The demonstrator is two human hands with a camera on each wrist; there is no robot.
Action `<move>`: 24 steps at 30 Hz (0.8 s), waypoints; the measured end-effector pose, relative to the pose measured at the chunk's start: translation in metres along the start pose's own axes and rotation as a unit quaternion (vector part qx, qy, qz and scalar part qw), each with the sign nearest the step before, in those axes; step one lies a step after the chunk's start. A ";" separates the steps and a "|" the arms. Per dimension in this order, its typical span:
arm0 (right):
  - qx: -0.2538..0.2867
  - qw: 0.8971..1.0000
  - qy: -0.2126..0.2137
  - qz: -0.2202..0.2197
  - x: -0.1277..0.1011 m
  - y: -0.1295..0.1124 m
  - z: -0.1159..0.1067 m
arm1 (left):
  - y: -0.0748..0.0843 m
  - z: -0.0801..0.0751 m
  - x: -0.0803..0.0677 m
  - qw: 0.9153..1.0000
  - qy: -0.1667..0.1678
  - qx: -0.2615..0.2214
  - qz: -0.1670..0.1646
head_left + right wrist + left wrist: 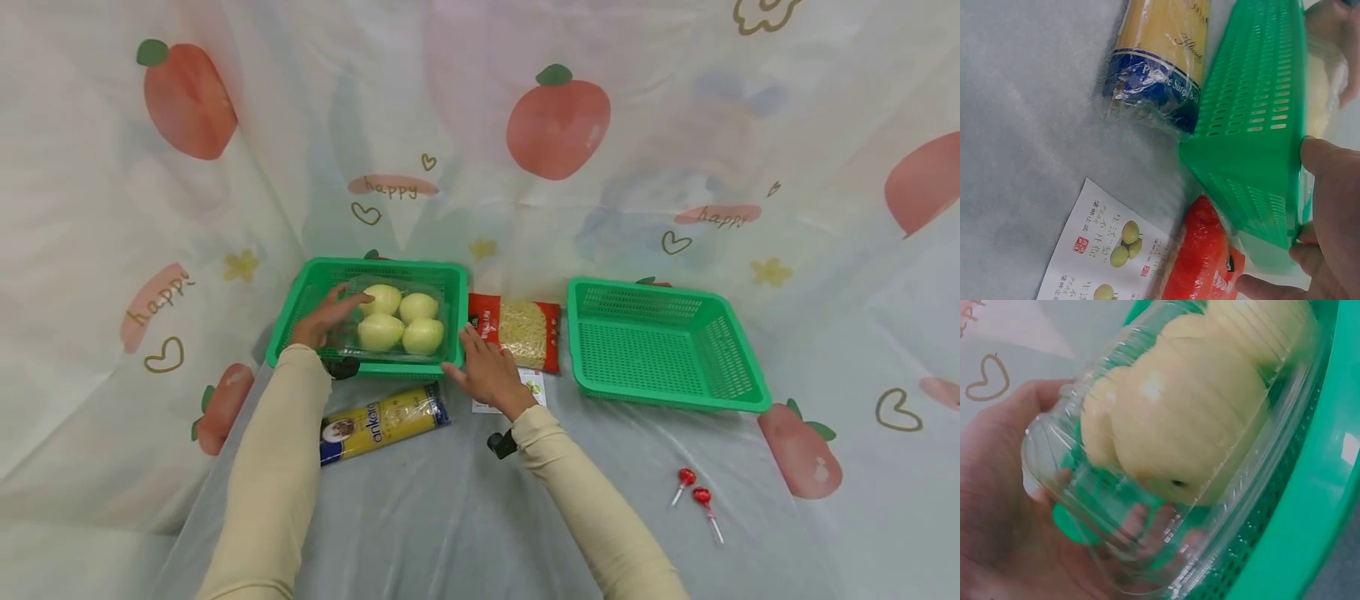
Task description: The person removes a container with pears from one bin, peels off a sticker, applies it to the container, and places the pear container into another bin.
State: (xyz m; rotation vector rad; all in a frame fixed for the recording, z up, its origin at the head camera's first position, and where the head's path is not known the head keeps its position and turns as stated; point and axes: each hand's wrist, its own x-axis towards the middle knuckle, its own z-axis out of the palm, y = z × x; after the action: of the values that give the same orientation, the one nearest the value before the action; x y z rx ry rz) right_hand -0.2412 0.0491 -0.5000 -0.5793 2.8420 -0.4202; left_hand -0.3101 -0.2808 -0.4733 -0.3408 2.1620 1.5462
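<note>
clear fruit box (393,323) sits in the green basket (300,287) left of centre, long axis running left-right. left hand (324,319) grips its left end; right hand (489,373), fingers loose, touches the basket's right corner.

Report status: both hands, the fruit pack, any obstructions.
Left hand grips clear fruit pack inside left green basket. Right hand open, touching that basket's near right corner. Nothing blocking; noodle packet lies beside it.

Table (450,517) under a fruit-print plastic sheet. On it: two green baskets (663,346) along the far edge, noodle packet (525,333) between them. Spaghetti pack (382,421), leaflet (528,387) mid-table; two lollipops (697,498) right.
</note>
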 end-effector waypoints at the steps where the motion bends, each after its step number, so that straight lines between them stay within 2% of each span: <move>1: 0.001 1.000 0.000 -0.001 0.000 0.000 0.000 | 0.000 0.001 -0.001 1.000 0.001 -0.013 0.002; 5: 0.001 1.000 0.006 -0.002 -0.002 0.002 -0.001 | 0.001 0.006 -0.005 0.997 0.002 -0.082 0.014; 8: -0.003 1.000 0.018 -0.001 -0.003 0.005 0.000 | 0.003 0.009 -0.007 0.993 0.005 -0.116 0.027; 13: 0.001 0.999 0.039 -0.008 -0.010 0.013 0.004 | 0.003 0.011 -0.012 0.991 0.011 -0.124 0.046; 17: 0.027 0.997 0.069 -0.013 -0.018 0.026 0.007 | -0.002 0.005 -0.020 0.988 0.022 -0.140 0.062; 20: 0.046 0.995 0.089 -0.010 -0.023 0.039 0.011 | -0.007 0.000 -0.029 0.980 0.038 -0.176 0.079; 24: 0.043 0.995 0.089 0.009 -0.029 0.058 0.014 | -0.011 -0.005 -0.044 0.967 0.049 -0.224 0.111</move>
State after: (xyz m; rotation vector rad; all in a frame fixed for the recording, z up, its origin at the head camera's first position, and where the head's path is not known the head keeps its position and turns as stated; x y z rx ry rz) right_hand -0.2314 0.1091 -0.5269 -0.5249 2.9763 -0.6176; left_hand -0.2684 -0.2924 -0.4593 -0.3301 1.9551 2.1937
